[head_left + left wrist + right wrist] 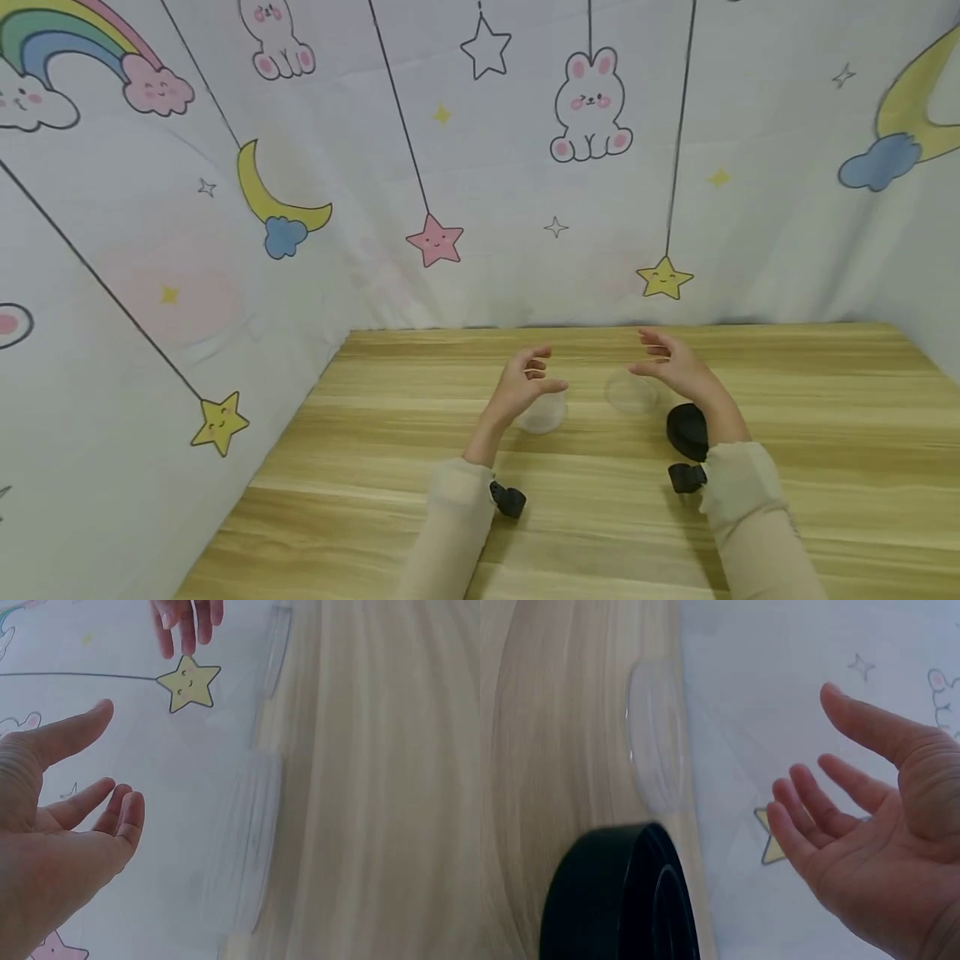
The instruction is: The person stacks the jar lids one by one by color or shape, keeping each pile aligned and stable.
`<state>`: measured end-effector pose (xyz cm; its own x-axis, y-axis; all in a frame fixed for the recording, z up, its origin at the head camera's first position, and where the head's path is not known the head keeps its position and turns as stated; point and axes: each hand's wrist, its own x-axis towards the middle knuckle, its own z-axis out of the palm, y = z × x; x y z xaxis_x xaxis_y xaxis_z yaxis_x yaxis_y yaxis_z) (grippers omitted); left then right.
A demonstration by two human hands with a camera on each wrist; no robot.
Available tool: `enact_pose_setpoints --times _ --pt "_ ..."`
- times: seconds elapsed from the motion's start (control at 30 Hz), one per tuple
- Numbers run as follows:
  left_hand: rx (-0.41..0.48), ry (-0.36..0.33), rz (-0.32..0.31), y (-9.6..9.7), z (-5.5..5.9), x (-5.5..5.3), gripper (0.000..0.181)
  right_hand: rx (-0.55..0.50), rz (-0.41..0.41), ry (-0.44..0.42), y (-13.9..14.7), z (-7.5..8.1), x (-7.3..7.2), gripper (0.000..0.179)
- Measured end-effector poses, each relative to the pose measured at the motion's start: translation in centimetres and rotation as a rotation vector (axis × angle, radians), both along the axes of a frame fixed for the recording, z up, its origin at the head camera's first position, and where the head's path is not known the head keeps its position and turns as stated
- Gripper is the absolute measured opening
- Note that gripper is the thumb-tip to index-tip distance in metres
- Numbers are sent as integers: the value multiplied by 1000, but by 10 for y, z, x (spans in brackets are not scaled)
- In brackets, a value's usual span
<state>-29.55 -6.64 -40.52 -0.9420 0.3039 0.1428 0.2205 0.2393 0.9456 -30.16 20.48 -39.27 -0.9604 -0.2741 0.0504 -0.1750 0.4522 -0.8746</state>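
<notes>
Both hands are raised over the wooden table with fingers loosely bent and nothing held. My left hand [521, 382] hovers just above a clear round plastic piece [543, 415]. Seen from the left wrist, that clear piece [247, 847] has stacked-looking ridges along its side. My right hand [681, 369] is up beside a flatter clear round plastic piece [628, 393]; the right wrist view shows this shallow piece [656, 739] lying on the wood. A black round object with a hollow, ringed face [604, 900] sits below the right hand, partly covered by the wrist in the head view.
The wood-grain table [585, 517] ends at a white cloth backdrop [510, 283] printed with stars, moons and rabbits. Cloth also closes in the left and right sides. Small black devices [510, 500] are fixed at both wrists, beside the pale sleeves [457, 517].
</notes>
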Motion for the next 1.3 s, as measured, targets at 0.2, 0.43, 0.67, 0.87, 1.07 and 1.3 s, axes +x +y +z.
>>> enact_pose_setpoints --times 0.2,0.43,0.67,0.87,1.07,1.3 --pt "1 -40 -42 29 -6 7 63 73 -14 8 18 -5 2 70" --pt "81 -165 -32 54 -10 13 63 152 -7 83 36 -14 0 50" --pt "95 -220 34 73 -17 16 63 151 -5 43 48 -23 1 44" --pt "87 -231 110 90 -25 13 63 162 26 29 46 -30 -2 46" --pt "100 -286 173 97 -30 11 70 198 72 31 40 -32 -3 49" --pt "151 -332 189 100 -36 10 68 245 76 16 35 -32 -4 52"
